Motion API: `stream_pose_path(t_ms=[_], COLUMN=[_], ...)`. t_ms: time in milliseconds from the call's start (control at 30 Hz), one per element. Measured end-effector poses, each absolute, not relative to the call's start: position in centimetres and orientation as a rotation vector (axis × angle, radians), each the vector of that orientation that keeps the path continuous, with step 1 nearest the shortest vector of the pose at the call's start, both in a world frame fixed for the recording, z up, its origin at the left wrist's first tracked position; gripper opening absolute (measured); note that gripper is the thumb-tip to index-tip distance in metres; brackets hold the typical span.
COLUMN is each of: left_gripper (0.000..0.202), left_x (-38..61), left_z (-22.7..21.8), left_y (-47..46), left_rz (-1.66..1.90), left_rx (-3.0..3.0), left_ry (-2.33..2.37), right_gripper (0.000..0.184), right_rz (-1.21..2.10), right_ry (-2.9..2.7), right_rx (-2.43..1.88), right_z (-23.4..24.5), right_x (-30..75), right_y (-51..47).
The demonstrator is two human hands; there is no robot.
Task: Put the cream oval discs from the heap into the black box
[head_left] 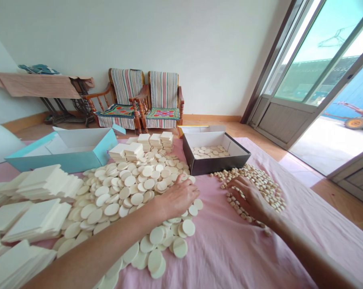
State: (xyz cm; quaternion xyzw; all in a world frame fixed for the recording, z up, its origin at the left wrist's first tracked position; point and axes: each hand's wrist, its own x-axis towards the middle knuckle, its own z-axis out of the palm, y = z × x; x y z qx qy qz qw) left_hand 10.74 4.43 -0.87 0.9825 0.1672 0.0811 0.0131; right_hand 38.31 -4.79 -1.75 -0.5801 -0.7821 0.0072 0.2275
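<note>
While both hands lie flat with fingers spread, gripping nothing, the left hand (178, 196) rests on the big wooden discs (130, 188) and the right hand (249, 198) on the small discs (259, 184); beyond them a black box (213, 154) already holds some, sorted by size.

- The left hand (179, 197) is laid palm-down on the right edge of a heap of large pale discs (130, 192).
- The right hand (250, 199) is spread over a patch of small pale discs (259, 182).
- A black box (214, 154) holding a few discs is seen just behind, on the pink cloth (229, 249).
</note>
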Motion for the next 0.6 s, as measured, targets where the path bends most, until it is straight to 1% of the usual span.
stream_pose_path(t_ms=[133,233,433,600], left_gripper=[0.014,0.014,0.012,0.014], left_x=[10.7,10.7,10.7,10.7], left_z=[-0.9,-0.8,-0.7,-0.9], left_y=[4.5,4.5,4.5,4.4], left_rz=[0.263,0.267,0.262,0.272], left_rx=[3.061,3.056,3.049,3.048], left_ry=[0.508,0.502,0.499,0.500], right_gripper=[0.026,0.023,0.023,0.019], right_rz=[-0.165,-0.213,-0.066,0.012], right_ry=[-2.087,-2.109,-2.180,-2.218], right_rx=[-1.825,-1.945,-1.993,-2.018], right_z=[-1.8,-1.9,-1.5,-1.0], right_x=[39.2,39.6,39.4,38.8], right_y=[-3.9,-3.2,-1.7,-1.6])
